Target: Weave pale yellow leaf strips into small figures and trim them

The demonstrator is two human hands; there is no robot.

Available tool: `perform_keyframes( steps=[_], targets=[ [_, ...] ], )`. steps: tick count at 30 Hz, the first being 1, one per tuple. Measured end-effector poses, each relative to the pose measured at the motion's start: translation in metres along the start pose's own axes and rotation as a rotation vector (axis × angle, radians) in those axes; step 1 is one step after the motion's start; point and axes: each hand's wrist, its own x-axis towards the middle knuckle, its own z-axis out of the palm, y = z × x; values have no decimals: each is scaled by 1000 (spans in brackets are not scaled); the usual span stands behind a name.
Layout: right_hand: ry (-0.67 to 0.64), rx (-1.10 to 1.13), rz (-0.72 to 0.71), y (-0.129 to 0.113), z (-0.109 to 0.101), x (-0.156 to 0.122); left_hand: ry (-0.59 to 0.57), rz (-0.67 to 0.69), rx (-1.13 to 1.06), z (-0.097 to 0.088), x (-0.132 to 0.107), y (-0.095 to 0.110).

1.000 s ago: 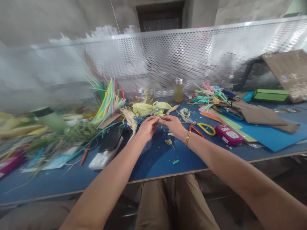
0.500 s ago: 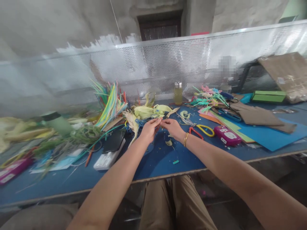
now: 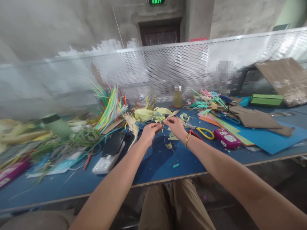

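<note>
My left hand [image 3: 150, 133] and my right hand [image 3: 175, 126] are close together over the blue table, fingertips pinched and a small gap between them. What they pinch is too small and blurred to name. Just beyond the fingertips are small pale green pieces [image 3: 159, 118], partly hidden by my hands. Behind these lie pale yellow-green leaves like corn husks [image 3: 143, 115]. A drier husk [image 3: 132, 124] rests left of my left hand. Right of my right hand are yellow-handled scissors [image 3: 205, 133] and a red-handled tool [image 3: 195, 135], partly covered by my wrist.
At left stand a bundle of coloured stems [image 3: 111, 107], a green bottle [image 3: 56, 126] and a phone [image 3: 113, 143] on a white box [image 3: 105, 164]. At right are a magenta box [image 3: 227, 138], coloured paper [image 3: 271, 140] and cardboard [image 3: 259, 119]. A perforated metal screen [image 3: 163, 70] runs behind.
My hands were touching at the fingertips and have moved slightly apart. More pale green pieces now show between and beyond them. The view has tilted up a little, bringing the exit sign in.
</note>
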Motion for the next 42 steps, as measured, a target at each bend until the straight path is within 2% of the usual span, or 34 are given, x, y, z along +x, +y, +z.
perform_keyframes(
  steps=[5, 9, 16, 21, 26, 29, 31, 33, 34, 36, 39, 40, 41, 42],
  targets=[
    [-66, 164, 83, -6, -1, -2, -29, 9, -7, -1, -1, 0],
    [-119, 240, 132, -9, 1, -4, -44, 32, 97, -2, 1, -3],
    [-141, 229, 103, -11, -1, -4, -101, -90, 64, -3, -3, 4],
    [-86, 258, 133, -12, -2, -4, -136, -185, 21, -2, -8, 6],
    [-35, 269, 174, -13, -4, -3, -74, -172, 39, -4, -6, 3],
    [44, 250, 198, -8, -6, 1, 58, -139, -139, -14, 1, 18],
    [58, 225, 189, -1, -9, 5, 176, -89, -314, -33, 6, 37],
    [57, 208, 189, 6, -12, 8, 349, -9, -418, -66, 9, 62],
    [59, 202, 193, 8, -13, 10, 453, 61, -443, -88, 9, 75],
    [68, 186, 200, 11, -14, 11, 555, 106, -432, -140, 4, 102],
    [84, 172, 205, 11, -14, 10, 789, 223, -167, -217, -15, 135],
    [86, 166, 207, 10, -15, 10, 835, 255, -58, -236, -24, 143],
    [89, 155, 210, 10, -15, 9, 817, 253, 59, -251, -32, 149],
    [93, 139, 215, 9, -15, 9, 671, 192, 188, -261, -40, 153]
  ],
)
